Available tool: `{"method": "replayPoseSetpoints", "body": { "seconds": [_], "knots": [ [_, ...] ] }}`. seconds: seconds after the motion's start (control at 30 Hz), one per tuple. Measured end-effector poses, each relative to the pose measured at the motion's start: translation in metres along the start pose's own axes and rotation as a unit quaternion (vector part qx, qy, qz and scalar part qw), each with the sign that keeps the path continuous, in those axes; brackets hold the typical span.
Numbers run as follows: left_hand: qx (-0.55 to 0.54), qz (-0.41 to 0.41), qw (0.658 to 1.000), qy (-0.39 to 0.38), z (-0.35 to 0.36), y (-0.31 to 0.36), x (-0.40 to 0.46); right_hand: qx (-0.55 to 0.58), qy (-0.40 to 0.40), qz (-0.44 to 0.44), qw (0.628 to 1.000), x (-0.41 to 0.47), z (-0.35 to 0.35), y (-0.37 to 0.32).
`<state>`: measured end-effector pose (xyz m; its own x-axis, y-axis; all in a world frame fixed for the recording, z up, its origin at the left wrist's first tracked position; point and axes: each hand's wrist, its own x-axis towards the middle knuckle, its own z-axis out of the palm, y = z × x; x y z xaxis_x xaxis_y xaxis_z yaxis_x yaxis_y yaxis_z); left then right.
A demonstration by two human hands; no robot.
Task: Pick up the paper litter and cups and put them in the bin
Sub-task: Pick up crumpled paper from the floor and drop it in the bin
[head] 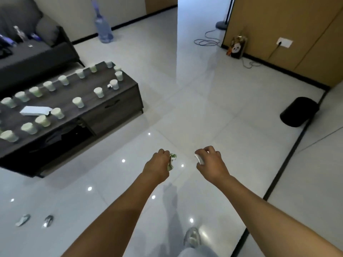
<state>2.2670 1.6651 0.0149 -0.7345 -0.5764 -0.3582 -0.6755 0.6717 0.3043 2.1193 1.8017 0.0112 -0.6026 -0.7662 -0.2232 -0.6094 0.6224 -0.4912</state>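
While both arms reach out over the tiled floor, the left hand (157, 164) has a closed grip on crumpled green-white paper (171, 161), the right hand (209, 160) clasps a white scrap (199, 158); the black bin (298, 111) stands well apart, right.

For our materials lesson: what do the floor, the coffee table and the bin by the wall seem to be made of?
Pale glossy floor: likely glazed tile, with mirror-like reflections and grout lines. Dark grey coffee table: wood-look board, matt, visible grain. Round black bin: probably plastic, dull sheen; uncertain.
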Motion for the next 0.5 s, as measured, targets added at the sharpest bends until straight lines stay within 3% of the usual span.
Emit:
{"method": "replayPoseSetpoints", "body": {
  "seconds": [0.5],
  "knots": [
    [0.049,0.206,0.976,-0.040,-0.041,0.250,0.296,0.047,0.090,0.182,0.978,0.165,-0.167,0.218]
  ]
}}
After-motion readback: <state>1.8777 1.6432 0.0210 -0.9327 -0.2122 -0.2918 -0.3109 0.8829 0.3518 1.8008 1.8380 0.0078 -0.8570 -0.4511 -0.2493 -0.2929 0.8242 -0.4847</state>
